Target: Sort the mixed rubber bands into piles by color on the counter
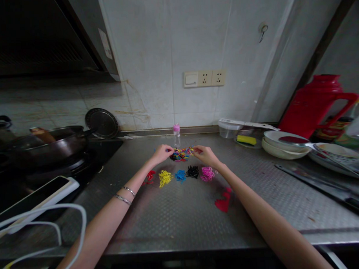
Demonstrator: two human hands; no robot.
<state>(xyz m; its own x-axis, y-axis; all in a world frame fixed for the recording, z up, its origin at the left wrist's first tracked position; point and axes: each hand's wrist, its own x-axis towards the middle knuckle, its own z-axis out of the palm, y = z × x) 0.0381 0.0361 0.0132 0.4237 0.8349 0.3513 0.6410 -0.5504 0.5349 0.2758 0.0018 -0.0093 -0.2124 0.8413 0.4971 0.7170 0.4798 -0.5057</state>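
Both arms reach forward over the steel counter [171, 225], the elbows wide and the forearms coming together toward the mixed pile [180, 154] of small coloured bands, which lies on the counter before the bottle [176, 137] with the pink cap. The left hand [163, 153] is at the left edge of this pile, its wrist bent a little inward, palm down; the thumb and forefinger are brought near to each other. The right hand [202, 153] is at the right edge in almost the mirrored pose, with fingers curled and tips close together. For both hands, I cannot tell if the fingertips are fully closed or if they have hold of a band, because they are too small and merge with the pile. Nearer to the person, 5 sorted heaps make a row: red [150, 176], yellow [165, 177], blue [180, 175], black [192, 172] and pink [207, 173]. The left forearm, with 2 bracelets [123, 199], partly hides the red heap. Both arms are cut off at the lower edge, and a white cable [81, 220] crosses before the left forearm.
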